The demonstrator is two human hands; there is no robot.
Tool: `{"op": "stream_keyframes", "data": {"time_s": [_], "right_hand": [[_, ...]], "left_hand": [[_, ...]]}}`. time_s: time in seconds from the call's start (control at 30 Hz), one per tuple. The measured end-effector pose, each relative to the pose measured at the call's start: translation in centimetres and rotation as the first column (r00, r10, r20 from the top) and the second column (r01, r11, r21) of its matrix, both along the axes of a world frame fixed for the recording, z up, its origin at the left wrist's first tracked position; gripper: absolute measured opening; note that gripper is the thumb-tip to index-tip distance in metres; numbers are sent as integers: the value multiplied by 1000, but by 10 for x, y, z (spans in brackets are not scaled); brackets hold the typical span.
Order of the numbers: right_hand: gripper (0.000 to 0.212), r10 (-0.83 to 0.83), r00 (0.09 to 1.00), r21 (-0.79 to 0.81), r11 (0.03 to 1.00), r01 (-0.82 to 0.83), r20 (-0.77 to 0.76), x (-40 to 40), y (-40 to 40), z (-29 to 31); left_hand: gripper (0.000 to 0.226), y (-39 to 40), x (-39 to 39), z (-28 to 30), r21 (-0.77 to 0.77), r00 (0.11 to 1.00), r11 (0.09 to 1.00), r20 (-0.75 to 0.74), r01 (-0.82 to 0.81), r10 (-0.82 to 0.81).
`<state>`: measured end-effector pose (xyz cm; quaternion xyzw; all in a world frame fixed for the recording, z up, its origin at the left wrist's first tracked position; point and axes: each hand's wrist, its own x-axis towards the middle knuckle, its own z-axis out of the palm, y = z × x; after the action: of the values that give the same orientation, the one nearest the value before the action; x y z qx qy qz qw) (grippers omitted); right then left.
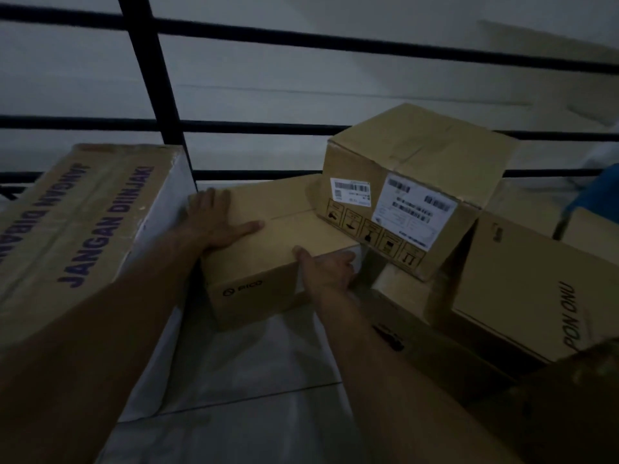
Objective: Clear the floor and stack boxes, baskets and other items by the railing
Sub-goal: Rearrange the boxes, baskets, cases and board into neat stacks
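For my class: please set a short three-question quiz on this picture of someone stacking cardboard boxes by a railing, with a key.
1. True or false: the left hand lies flat on top of the PICO box.
2. Which box leans tilted, one edge resting on the PICO box? A) the labelled box B) the long box printed JANGAN DIINJAK C) the PON ONU box
3. Fill in: the right hand holds the PICO box at its near right ____.

Key: 1 true. 2 A. 3 corner.
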<state>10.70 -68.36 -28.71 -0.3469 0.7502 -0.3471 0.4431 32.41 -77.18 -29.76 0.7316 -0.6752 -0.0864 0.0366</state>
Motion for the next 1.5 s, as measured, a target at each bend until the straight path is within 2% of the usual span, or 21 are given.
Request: {"op": "stream_keyframes", "data": {"time_s": [0.1,0.2,0.3,0.33,0.37,0.47,0.53,0.63,0.8,0.9,1.0,1.07,1.13,1.23,1.3,1.4,1.43,1.5], "right_hand": [[99,-17,1000,-7,1000,17,13,5,-4,1],[83,-18,996,-19,1000,17,-85,4,-6,4],[65,-8,988,10,1000,10,-152,-2,-5,14],[65,16,993,45,999,-11,-120,0,0,18],[72,42,999,87,995,-40,-21,3,7,22],[105,86,955,162,977,-136,283,18,31,25],[99,124,932,186,963,-196,342,24,42,24],[82,134,907,194,955,-226,399,25,42,18],[78,147,930,241,941,-236,336,18,24,9],[80,183,937,224,941,-255,296,0,12,9],[70,214,933,147,953,-264,290,-16,4,4],[62,190,963,61,977,-205,192,-18,5,3],[53,181,983,7,983,-181,-18,-15,9,4],[50,269,936,67,963,-261,-228,-8,17,4],[53,331,909,106,943,-314,-252,-8,15,6],[55,380,898,146,924,-355,-224,-9,8,14],[56,387,898,126,921,-368,-210,-8,7,14],[55,366,919,23,930,-366,-145,-3,3,12]], "left_hand": [[131,7,-7,9,21,998,1000,65,-12,11],[146,24,-14,15,64,993,996,103,-58,51],[151,42,-24,19,123,990,991,138,-57,40],[149,48,-28,22,150,987,987,156,-52,28],[144,53,-31,26,176,986,983,166,-58,28],[123,59,-34,36,217,986,973,158,-83,49],[115,57,-30,31,202,984,977,177,-61,25],[123,48,-17,28,142,990,989,136,-39,20],[164,20,3,39,164,988,986,150,-9,-16],[162,27,-2,32,199,989,980,146,-5,-25],[166,42,-18,36,231,983,969,180,-82,41],[171,59,-30,41,263,972,955,222,-136,77],[163,77,-42,41,299,968,938,224,-177,111],[156,107,-47,44,328,957,917,249,-229,150],[146,118,-43,44,345,975,936,224,-76,-3],[118,132,-34,42,353,949,891,23,286,-314],[109,133,-30,37,330,938,886,-2,327,-346],[94,128,-29,30,273,951,916,13,294,-309]]}}
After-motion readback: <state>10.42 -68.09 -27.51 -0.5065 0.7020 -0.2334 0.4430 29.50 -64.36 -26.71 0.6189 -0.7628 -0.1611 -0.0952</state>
